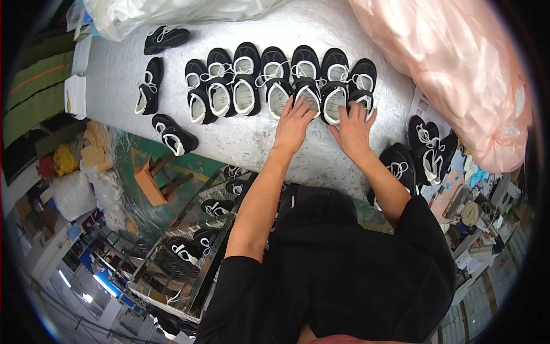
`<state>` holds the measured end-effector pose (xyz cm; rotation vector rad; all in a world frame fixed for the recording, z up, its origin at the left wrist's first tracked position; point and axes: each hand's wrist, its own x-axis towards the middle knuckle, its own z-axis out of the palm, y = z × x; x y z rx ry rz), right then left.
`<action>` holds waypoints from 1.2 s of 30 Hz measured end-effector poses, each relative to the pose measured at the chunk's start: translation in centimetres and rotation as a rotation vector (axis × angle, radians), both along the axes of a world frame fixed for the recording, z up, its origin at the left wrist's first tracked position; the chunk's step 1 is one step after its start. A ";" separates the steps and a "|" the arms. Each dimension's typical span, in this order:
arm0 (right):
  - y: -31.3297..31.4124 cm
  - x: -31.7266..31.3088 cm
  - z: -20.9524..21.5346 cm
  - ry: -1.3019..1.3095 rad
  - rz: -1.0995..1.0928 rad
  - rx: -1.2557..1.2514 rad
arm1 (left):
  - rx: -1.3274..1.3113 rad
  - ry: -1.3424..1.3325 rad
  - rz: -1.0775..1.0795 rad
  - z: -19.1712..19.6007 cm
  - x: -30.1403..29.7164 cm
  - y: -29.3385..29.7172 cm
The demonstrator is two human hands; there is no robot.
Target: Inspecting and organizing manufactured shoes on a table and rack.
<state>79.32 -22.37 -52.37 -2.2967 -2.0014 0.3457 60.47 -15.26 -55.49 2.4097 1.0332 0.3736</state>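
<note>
A row of black shoes with white laces and white-lined openings stands on the grey metal table [229, 146], one line overlapping another behind it. My left hand [294, 127] rests its outstretched fingers on the heel rims of a middle shoe [279, 98] and the shoe right of it [310, 94]. At the right end, my right hand [353, 132] has its fingers apart over the heel of the last shoe [361, 97] and beside the neighbouring shoe [334, 102]. My fingertips partly cover these heels. Neither hand lifts a shoe.
Separate shoes [150, 86] lie at the table's left. More shoes [427, 149] sit at its right edge, beside a large pink plastic bag [452, 69]. Clear plastic [183, 14] covers the far edge. A wire rack [166, 275] with shoes stands below left, near a cardboard box [150, 182].
</note>
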 end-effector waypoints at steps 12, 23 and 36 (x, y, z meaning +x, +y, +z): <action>3.4 -3.0 -2.3 0.148 0.299 0.067 | 0.284 0.132 0.821 0.6 -13.1 3.6; 3.7 -3.4 -1.6 0.161 0.335 0.082 | -0.043 0.493 1.215 0.3 -24.6 4.7; 5.1 -4.4 0.3 0.071 0.388 -0.131 | -0.343 0.460 1.259 2.9 -28.8 3.3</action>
